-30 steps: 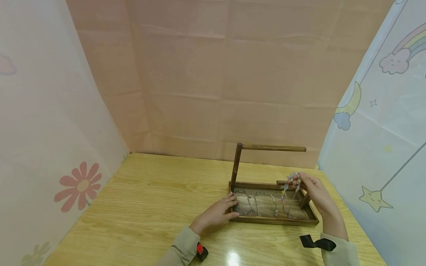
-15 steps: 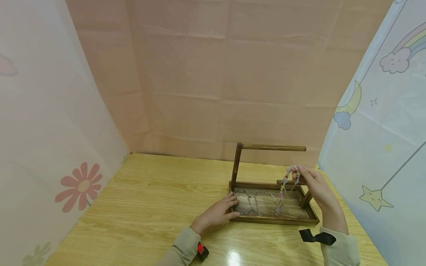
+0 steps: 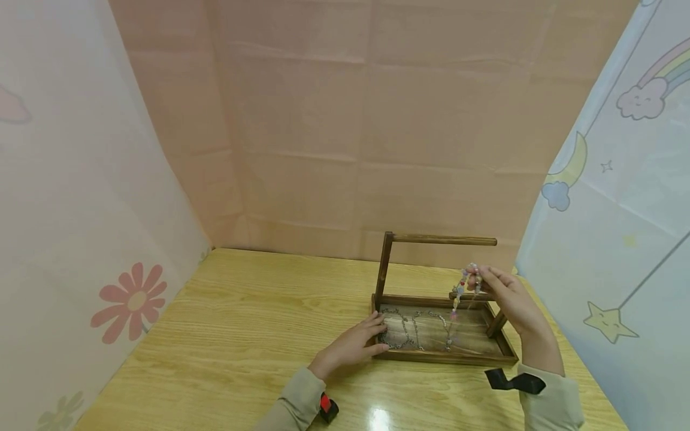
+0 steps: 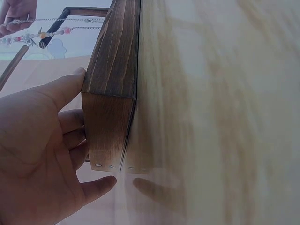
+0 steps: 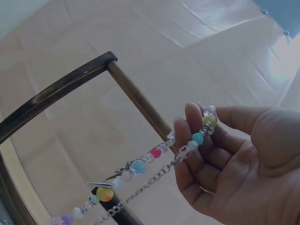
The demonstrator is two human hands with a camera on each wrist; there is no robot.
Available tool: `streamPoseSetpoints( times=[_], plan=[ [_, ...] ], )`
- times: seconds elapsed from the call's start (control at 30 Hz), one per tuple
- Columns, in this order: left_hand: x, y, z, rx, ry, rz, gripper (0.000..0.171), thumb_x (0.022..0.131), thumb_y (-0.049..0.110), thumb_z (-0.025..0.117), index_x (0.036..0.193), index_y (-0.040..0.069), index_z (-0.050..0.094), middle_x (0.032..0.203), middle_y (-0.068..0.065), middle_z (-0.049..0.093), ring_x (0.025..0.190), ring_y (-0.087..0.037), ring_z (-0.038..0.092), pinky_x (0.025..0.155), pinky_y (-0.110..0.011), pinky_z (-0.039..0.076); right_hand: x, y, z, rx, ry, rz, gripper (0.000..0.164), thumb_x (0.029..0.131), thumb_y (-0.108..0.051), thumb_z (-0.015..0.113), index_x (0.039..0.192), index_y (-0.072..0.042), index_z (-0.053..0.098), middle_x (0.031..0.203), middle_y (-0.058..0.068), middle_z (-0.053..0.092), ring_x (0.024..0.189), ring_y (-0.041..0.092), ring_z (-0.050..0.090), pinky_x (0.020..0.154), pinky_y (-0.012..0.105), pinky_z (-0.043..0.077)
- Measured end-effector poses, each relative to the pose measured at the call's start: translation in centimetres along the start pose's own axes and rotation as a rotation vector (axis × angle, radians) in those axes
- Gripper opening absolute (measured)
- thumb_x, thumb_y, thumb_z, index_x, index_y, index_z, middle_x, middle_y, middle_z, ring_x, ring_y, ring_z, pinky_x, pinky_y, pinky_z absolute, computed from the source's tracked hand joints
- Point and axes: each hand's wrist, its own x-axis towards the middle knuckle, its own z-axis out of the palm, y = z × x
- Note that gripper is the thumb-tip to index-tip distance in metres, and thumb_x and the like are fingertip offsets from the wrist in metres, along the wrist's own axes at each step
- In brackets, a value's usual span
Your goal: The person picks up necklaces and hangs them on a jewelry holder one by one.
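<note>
In my right hand (image 3: 509,302), thumb and fingertips pinch a beaded necklace (image 5: 138,166) with pastel beads and a silver chain. It hangs in a loop by the end of the short lower bar (image 3: 458,296) of a dark wooden jewellery stand (image 3: 442,357). In the right wrist view the bead strand and chain slope away from the fingers. Whether the necklace touches the bar, I cannot tell. My left hand (image 3: 350,342) holds the left end of the stand's tray; in the left wrist view its thumb touches the front wall and fingers bend over the end wall.
Inside the tray lie several silver chains (image 3: 405,329). A tall post (image 3: 383,263) at its left end carries a long upper bar (image 3: 444,240). The wooden table (image 3: 269,299) meets an orange-brown backdrop (image 3: 296,179), with patterned sheets (image 3: 614,251) at the sides.
My right hand has risen a little and shifted left with the necklace, whose lower end swings left over the tray. The left hand stays in place on the tray.
</note>
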Motion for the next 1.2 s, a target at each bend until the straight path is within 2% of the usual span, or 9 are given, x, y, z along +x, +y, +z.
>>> streamPoseSetpoints(
  times=[0.3, 0.5, 0.8, 1.0, 1.2],
  plan=[
    [0.1, 0.0, 0.1, 0.002, 0.001, 0.001, 0.059, 0.096, 0.045, 0.044, 0.141, 0.007, 0.039, 0.153, -0.007, 0.022, 0.143, -0.023, 0.013, 0.111, -0.047, 0.025, 0.4, -0.4, -0.1, -0.021, -0.028, 0.027, 0.032, 0.102, -0.018, 0.034, 0.109, 0.002, 0.058, 0.110, 0.000, 0.060, 0.099, 0.006, 0.058, 0.085, 0.016, 0.044],
    [0.0, -0.1, 0.1, -0.002, -0.001, -0.001, 0.060, 0.096, 0.045, 0.044, 0.141, 0.006, 0.039, 0.153, -0.007, 0.022, 0.143, -0.023, 0.014, 0.111, -0.047, 0.025, 0.8, -0.7, 0.0, 0.009, -0.024, 0.012, 0.033, 0.102, -0.016, 0.035, 0.113, 0.008, 0.053, 0.108, 0.000, 0.061, 0.100, 0.007, 0.058, 0.086, 0.015, 0.043],
    [0.0, -0.1, 0.2, 0.003, -0.002, 0.006, 0.060, 0.096, 0.046, 0.043, 0.141, 0.007, 0.039, 0.153, -0.007, 0.022, 0.142, -0.024, 0.014, 0.111, -0.046, 0.025, 1.5, -1.2, 0.0, 0.038, -0.030, -0.012, 0.029, 0.102, -0.014, 0.035, 0.118, 0.001, 0.055, 0.104, -0.001, 0.064, 0.096, 0.009, 0.060, 0.086, 0.016, 0.044],
    [0.0, -0.1, 0.2, 0.004, 0.000, 0.005, 0.061, 0.096, 0.048, 0.042, 0.141, 0.007, 0.039, 0.153, -0.006, 0.022, 0.143, -0.023, 0.014, 0.112, -0.045, 0.025, 1.9, -1.7, 0.4, 0.033, -0.037, -0.026, 0.032, 0.102, -0.014, 0.036, 0.120, 0.007, 0.051, 0.105, 0.001, 0.065, 0.100, 0.009, 0.060, 0.087, 0.016, 0.045],
    [0.1, -0.2, 0.2, -0.004, -0.005, 0.004, 0.061, 0.096, 0.048, 0.042, 0.141, 0.007, 0.039, 0.154, -0.005, 0.021, 0.143, -0.022, 0.012, 0.112, -0.045, 0.024, 2.4, -1.7, 0.5, 0.013, -0.033, -0.016, 0.032, 0.102, -0.017, 0.037, 0.121, 0.003, 0.053, 0.106, 0.001, 0.066, 0.104, 0.007, 0.058, 0.089, 0.017, 0.045]
  ],
)
